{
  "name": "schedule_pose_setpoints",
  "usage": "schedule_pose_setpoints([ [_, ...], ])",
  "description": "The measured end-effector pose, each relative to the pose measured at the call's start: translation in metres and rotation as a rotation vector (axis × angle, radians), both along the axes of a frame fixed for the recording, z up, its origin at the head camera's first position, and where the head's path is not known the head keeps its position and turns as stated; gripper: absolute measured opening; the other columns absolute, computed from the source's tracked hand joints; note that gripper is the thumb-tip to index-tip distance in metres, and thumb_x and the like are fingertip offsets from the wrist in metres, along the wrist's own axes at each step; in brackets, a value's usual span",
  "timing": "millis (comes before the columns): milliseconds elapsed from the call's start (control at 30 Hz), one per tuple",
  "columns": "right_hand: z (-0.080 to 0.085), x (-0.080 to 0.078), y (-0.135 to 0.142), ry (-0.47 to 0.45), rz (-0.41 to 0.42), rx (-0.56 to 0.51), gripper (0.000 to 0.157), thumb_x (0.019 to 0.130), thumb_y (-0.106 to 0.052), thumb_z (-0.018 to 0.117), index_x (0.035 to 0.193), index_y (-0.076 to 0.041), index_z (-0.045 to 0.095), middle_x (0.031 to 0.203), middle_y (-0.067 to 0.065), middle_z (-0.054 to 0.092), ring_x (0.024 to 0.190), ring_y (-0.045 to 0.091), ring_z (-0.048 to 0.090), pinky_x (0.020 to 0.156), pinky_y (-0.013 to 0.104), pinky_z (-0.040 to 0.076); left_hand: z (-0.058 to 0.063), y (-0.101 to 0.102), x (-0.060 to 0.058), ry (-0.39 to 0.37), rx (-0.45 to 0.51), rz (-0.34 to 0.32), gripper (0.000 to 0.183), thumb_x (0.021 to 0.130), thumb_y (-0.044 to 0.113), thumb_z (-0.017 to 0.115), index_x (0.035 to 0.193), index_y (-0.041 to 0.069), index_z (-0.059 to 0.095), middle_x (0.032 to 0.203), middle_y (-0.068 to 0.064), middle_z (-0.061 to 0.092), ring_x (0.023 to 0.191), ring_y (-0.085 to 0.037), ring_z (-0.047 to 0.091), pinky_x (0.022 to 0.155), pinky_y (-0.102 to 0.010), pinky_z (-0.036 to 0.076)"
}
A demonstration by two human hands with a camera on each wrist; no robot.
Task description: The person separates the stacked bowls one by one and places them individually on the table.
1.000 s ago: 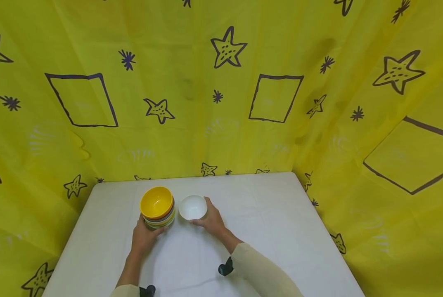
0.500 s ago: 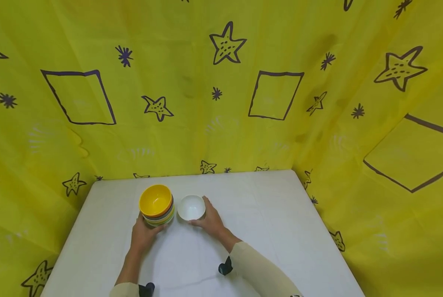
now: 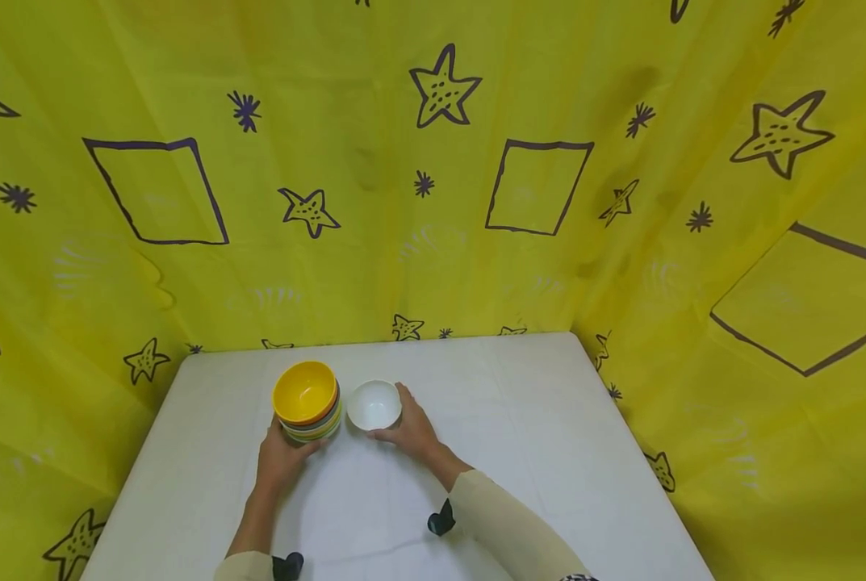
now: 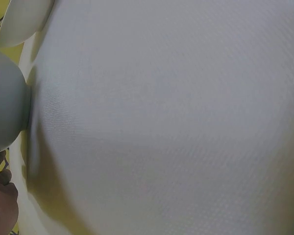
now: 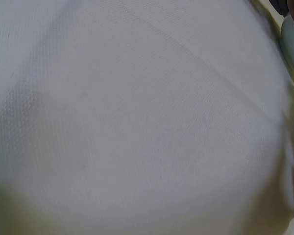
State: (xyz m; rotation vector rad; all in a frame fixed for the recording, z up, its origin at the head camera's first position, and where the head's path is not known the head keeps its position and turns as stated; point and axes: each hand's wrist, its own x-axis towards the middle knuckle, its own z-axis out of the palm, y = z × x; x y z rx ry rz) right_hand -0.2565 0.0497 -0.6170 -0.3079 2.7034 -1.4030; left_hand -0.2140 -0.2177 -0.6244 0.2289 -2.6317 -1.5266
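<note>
Toward the left of the table, my left hand (image 3: pixel 280 461) grips the lower part of a stack of bowls, thumb at the front and fingers around the left side. A yellow bowl (image 3: pixel 305 393) tops the stack, with differently coloured rims below it. Just right of the stack, a white bowl (image 3: pixel 374 405) is held by my right hand (image 3: pixel 414 432) at its right side, thumb in front. A narrow gap separates bowl and stack. At the left edge of the left wrist view, the stack's pale bottom bowl (image 4: pixel 7 107) stands at the tabletop. The right wrist view mostly shows cloth.
A white-covered table (image 3: pixel 520 452) lies under both hands, its far edge close beyond the bowls. Yellow curtains (image 3: pixel 360 274) with drawn stars and frames hang behind it and along both sides.
The head view has shifted slightly. Both hands keep their hold on the stack and the white bowl, with no clear movement against the table.
</note>
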Motion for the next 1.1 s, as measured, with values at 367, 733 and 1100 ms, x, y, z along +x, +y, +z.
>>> schedule_pose_setpoints([
  [367,0.000,-0.002,0.000,-0.002,0.001,0.003,0.116,0.079,-0.040,0.094,0.164,0.000,0.026,0.163,0.019,0.040,0.149,0.038,0.041,0.120,0.055,0.036,-0.001,-0.002,-0.001,-0.016,0.002,-0.011,0.103,0.082,0.020,0.091,0.158,-0.005,0.027,0.157,-0.033,0.041,0.148,-0.049,0.034,0.124,-0.063,0.021],
  [733,0.026,-0.017,-0.004,0.056,-0.044,-0.055,0.110,0.086,-0.052,0.084,0.166,-0.007,0.025,0.170,0.013,0.030,0.154,0.034,0.032,0.124,0.054,0.030,-0.002,-0.001,-0.001,0.005,0.011,-0.012,0.101,0.081,0.017,0.092,0.156,-0.006,0.030,0.155,-0.033,0.043,0.147,-0.049,0.036,0.124,-0.063,0.022],
  [1100,0.065,-0.024,-0.035,0.084,0.038,-0.155,0.105,0.087,-0.050,0.084,0.168,-0.015,0.026,0.171,0.006,0.031,0.155,0.030,0.032,0.122,0.057,0.032,-0.001,0.000,0.001,0.020,0.011,-0.008,0.101,0.081,0.019,0.092,0.157,-0.005,0.030,0.154,-0.033,0.044,0.145,-0.051,0.038,0.122,-0.066,0.025],
])
